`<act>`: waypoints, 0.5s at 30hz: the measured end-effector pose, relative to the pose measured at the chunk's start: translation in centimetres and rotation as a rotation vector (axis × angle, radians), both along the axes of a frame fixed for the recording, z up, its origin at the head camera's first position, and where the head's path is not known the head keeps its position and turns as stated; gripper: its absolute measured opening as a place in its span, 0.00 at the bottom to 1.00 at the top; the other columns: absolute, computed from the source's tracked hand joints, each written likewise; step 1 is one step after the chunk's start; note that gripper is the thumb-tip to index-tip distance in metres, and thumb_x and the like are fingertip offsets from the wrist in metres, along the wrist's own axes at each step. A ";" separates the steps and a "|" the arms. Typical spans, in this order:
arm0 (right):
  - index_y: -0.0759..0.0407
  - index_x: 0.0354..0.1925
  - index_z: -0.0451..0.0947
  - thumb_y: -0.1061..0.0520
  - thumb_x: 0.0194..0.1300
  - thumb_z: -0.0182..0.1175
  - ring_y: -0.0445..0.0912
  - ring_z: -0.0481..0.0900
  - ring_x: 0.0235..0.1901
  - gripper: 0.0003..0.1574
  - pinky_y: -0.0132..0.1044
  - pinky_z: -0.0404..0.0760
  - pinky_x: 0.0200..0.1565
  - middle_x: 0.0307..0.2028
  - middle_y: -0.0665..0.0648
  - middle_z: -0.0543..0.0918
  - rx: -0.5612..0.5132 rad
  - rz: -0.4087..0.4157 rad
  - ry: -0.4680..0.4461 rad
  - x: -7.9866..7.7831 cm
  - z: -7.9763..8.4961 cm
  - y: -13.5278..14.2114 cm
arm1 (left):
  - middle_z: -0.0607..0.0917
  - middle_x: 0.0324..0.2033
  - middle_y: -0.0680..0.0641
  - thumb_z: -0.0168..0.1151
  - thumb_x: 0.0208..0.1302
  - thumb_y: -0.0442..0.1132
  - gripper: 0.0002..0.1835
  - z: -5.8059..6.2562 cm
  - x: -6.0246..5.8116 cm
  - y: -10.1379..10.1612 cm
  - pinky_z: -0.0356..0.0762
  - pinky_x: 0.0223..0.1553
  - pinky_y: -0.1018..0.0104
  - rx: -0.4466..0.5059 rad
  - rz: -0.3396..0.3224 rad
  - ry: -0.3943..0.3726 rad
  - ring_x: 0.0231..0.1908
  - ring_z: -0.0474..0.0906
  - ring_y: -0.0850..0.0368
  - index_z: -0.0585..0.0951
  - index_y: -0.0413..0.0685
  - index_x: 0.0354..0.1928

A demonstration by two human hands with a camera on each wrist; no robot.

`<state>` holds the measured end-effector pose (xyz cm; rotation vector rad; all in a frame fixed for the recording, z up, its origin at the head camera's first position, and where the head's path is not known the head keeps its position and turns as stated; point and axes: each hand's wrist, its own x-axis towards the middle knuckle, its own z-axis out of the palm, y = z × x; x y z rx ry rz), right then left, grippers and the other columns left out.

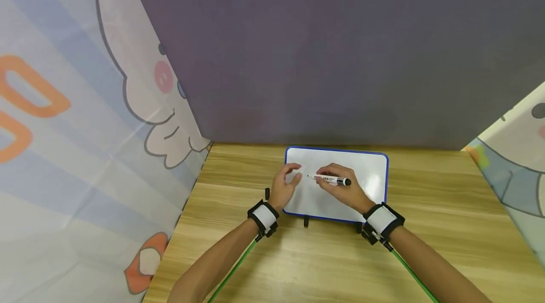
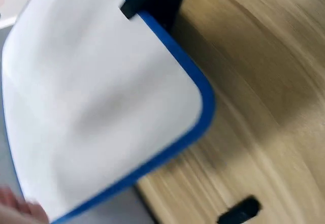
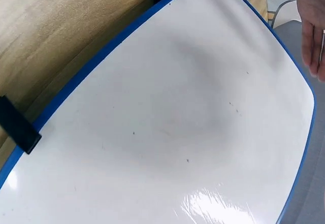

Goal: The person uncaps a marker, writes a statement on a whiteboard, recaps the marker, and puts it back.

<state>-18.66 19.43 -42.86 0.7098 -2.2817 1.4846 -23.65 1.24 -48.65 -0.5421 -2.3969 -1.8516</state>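
Observation:
A whiteboard (image 1: 332,203) with a blue rim is set on the wooden table. My right hand (image 1: 342,187) pinches a white marker (image 1: 328,179) over the board, its tip uncapped and pointing left, its black end to the right. Neither wrist view shows the marker. Over the board's left part is my left hand (image 1: 285,187), thumb and forefinger bowed apart with nothing seen between them. The right wrist view shows the left hand's fingers (image 3: 315,46) extended beyond the board's edge. Blurred fingertips (image 2: 23,209) appear at the lower left of the left wrist view.
Black clips (image 1: 306,220) grip the board's near edge. One small black piece (image 1: 267,193) lies left of the board. Behind the table rises a grey panel (image 1: 332,57), with a printed cartoon sheet (image 1: 85,175) along the left. Green cables (image 1: 238,265) trail from both wrists.

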 end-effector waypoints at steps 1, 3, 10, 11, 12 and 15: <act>0.67 0.36 0.80 0.73 0.51 0.63 0.48 0.79 0.31 0.11 0.27 0.77 0.31 0.33 0.64 0.82 0.006 -0.012 0.044 -0.2 -0.1 -0.2 | 0.77 0.50 0.42 0.56 0.64 0.35 0.14 -0.2 -0.3 -0.2 0.68 0.57 0.53 0.016 0.080 -0.023 0.53 0.71 0.47 0.76 0.41 0.52; 0.67 0.38 0.80 0.74 0.50 0.63 0.51 0.78 0.32 0.14 0.28 0.77 0.32 0.34 0.65 0.81 0.017 -0.020 0.107 -0.5 -0.5 -0.7 | 0.75 0.51 0.41 0.54 0.64 0.32 0.15 -0.7 -0.8 -0.5 0.68 0.57 0.54 0.037 0.212 -0.074 0.54 0.70 0.47 0.74 0.40 0.53; 0.70 0.41 0.79 0.73 0.51 0.63 0.57 0.78 0.38 0.15 0.44 0.81 0.40 0.38 0.67 0.79 0.071 -0.060 0.140 -1.6 -1.6 -2.3 | 0.75 0.50 0.31 0.49 0.63 0.25 0.18 -2.1 -1.8 -1.1 0.71 0.56 0.50 0.071 0.259 -0.108 0.52 0.73 0.40 0.69 0.27 0.56; 0.70 0.41 0.79 0.73 0.51 0.63 0.57 0.78 0.37 0.15 0.44 0.81 0.39 0.38 0.67 0.79 0.064 -0.067 0.139 -1.8 -1.7 -2.5 | 0.76 0.50 0.31 0.49 0.64 0.25 0.18 -2.3 -1.9 -1.1 0.73 0.54 0.52 0.065 0.247 -0.112 0.51 0.74 0.40 0.69 0.27 0.56; 0.70 0.41 0.79 0.73 0.51 0.63 0.57 0.79 0.36 0.15 0.44 0.81 0.38 0.37 0.67 0.80 0.055 -0.071 0.138 -2.0 -1.8 -2.6 | 0.77 0.49 0.31 0.49 0.64 0.25 0.18 -2.5 -2.0 -1.1 0.74 0.53 0.53 0.057 0.235 -0.116 0.49 0.75 0.41 0.70 0.27 0.56; 0.71 0.40 0.78 0.74 0.50 0.62 0.56 0.79 0.33 0.15 0.38 0.79 0.34 0.34 0.68 0.80 0.016 -0.090 0.140 -2.4 -2.1 -2.9 | 0.79 0.47 0.34 0.48 0.66 0.27 0.17 -2.8 -2.3 -1.0 0.77 0.49 0.57 0.031 0.212 -0.136 0.47 0.77 0.44 0.72 0.30 0.55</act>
